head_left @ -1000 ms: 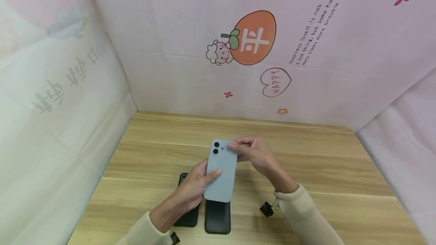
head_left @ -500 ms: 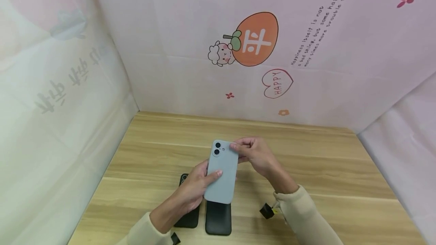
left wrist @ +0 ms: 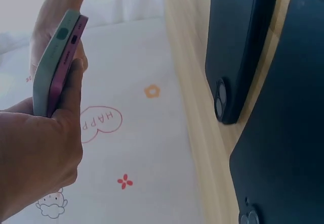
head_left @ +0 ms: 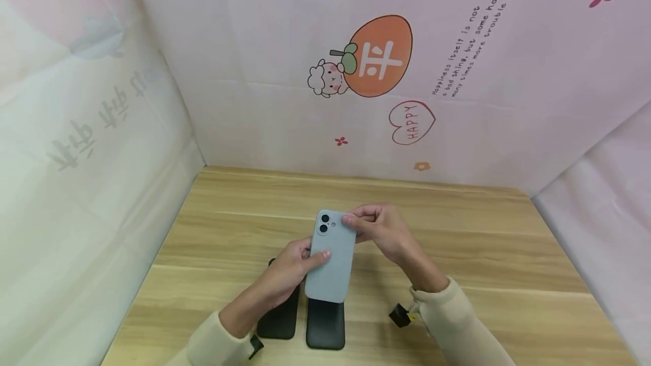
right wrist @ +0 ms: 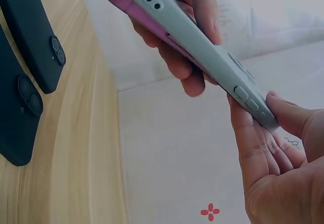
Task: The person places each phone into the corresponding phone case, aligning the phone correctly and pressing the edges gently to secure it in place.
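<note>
A light grey-blue phone case (head_left: 333, 267) is held up over the table, its back with the camera openings facing up in the head view. Against its inner side sits a pink phone-shaped slab (right wrist: 147, 19). At the lower end the two edges stand slightly apart; toward the top the pink one disappears inside the case. My left hand (head_left: 287, 273) grips both by the left long side, thumb across the back. With thumb and fingers, my right hand (head_left: 381, 227) pinches the upper right corner, beside the side buttons (right wrist: 248, 97).
Below the hands, two black phones (head_left: 325, 326) (head_left: 278, 321) lie side by side on the wooden table (head_left: 458, 242). Printed cloth walls (head_left: 264, 72) enclose the back and sides. A small black block (head_left: 399, 315) hangs at the right sleeve.
My left hand has shifted slightly along the case's edge, its wrist a little farther left. The right hand keeps its pinch at the corner, and the case has barely moved.
</note>
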The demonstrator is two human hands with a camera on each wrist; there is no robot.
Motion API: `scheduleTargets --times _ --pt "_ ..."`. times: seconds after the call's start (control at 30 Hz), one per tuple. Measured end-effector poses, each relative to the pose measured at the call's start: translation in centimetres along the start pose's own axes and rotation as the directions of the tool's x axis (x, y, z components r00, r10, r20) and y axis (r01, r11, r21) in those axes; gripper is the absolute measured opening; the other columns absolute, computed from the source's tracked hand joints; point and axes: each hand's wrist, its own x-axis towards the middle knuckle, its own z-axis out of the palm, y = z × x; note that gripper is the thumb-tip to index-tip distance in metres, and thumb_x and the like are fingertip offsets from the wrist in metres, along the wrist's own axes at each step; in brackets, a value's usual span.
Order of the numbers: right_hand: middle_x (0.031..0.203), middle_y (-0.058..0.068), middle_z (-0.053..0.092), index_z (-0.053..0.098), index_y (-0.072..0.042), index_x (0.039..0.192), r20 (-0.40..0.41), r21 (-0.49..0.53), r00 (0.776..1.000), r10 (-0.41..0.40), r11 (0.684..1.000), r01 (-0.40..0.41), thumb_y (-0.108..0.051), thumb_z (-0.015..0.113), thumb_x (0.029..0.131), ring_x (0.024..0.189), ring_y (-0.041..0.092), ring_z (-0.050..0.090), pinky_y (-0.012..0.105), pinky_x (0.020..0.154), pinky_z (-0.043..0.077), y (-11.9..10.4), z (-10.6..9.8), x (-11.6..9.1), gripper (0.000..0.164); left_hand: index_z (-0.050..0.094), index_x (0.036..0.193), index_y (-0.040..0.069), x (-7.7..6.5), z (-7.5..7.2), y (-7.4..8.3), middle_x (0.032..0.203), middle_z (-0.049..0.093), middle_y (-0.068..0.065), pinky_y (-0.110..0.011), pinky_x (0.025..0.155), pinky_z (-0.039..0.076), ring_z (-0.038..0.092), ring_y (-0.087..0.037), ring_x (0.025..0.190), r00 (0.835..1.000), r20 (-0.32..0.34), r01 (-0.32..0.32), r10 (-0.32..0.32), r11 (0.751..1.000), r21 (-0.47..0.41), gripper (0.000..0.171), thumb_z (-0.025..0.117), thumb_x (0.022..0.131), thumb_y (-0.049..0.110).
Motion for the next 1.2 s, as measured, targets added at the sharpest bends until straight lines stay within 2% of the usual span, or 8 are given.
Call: scheduleTargets --times 0.17,0.43,0.6,0.9,1.0,1.2 --pt "0.093 0.014 0.080 0.077 0.005 0.103 -0.004 -0.082 1.000 -0.013 0.997 0.013 -0.013 0.079 0.097 0.077 0.025 0.078 0.039 0.075 0.066 -0.4 0.2 -0.3 0.019 0.052 0.148 -0.007 0.1 -0.5 0.3 0.136 0.069 -0.023 -0.050 0.099 0.059 0.069 -0.034 0.123 0.998 -0.049 -0.028 0.029 0.999 0.035 0.047 0.062 0.109 0.016" --pt "0.096 0.015 0.080 0.079 0.004 0.104 -0.067 -0.109 0.995 -0.067 0.992 0.060 -0.016 0.080 0.097 0.082 0.024 0.079 0.037 0.074 0.066 -0.5 1.2 -0.6 0.021 0.060 0.142 -0.007 0.0 -0.9 0.4 0.133 0.071 -0.022 -0.051 0.098 0.059 0.071 -0.034 0.120 0.989 -0.105 -0.094 0.104 0.991 0.098 0.041 0.065 0.107 0.014" --pt "0.099 0.015 0.080 0.078 0.002 0.106 -0.108 -0.143 0.989 -0.096 0.986 0.080 -0.016 0.081 0.096 0.087 0.027 0.080 0.035 0.075 0.066 0.1 1.9 -0.9 0.021 0.061 0.141 -0.006 0.0 -1.1 0.3 0.130 0.072 -0.020 -0.049 0.098 0.060 0.072 -0.031 0.118 0.985 -0.146 -0.085 0.096 0.993 0.086 0.040 0.065 0.107 0.014" --pt "0.105 0.019 0.079 0.077 0.005 0.108 -0.077 -0.112 0.995 -0.068 0.992 0.059 -0.014 0.080 0.096 0.089 0.029 0.080 0.036 0.075 0.066 1.8 3.2 -1.7 0.023 0.063 0.141 -0.002 0.0 -1.6 0.7 0.127 0.075 -0.017 -0.047 0.099 0.060 0.072 -0.030 0.118 0.968 -0.238 -0.059 0.075 0.995 0.075 0.039 0.066 0.106 0.014" --pt "0.103 0.020 0.079 0.078 0.006 0.106 -0.068 -0.092 0.997 -0.043 0.995 0.036 -0.013 0.080 0.096 0.088 0.029 0.080 0.039 0.074 0.066 2.3 3.5 -1.9 0.021 0.062 0.142 -0.003 0.0 -1.7 0.7 0.127 0.074 -0.017 -0.047 0.098 0.060 0.072 -0.030 0.118 0.963 -0.258 -0.070 0.082 0.996 0.058 0.039 0.065 0.107 0.013" --pt "0.099 0.019 0.079 0.076 0.008 0.105 0.001 -0.080 1.000 -0.014 0.997 0.014 -0.012 0.079 0.097 0.087 0.026 0.079 0.041 0.075 0.066 2.9 3.8 -2.3 0.022 0.062 0.141 -0.004 0.1 -2.0 1.0 0.127 0.074 -0.019 -0.044 0.093 0.063 0.073 -0.029 0.115 0.947 -0.306 -0.095 0.094 0.995 0.011 0.038 0.065 0.106 0.009"
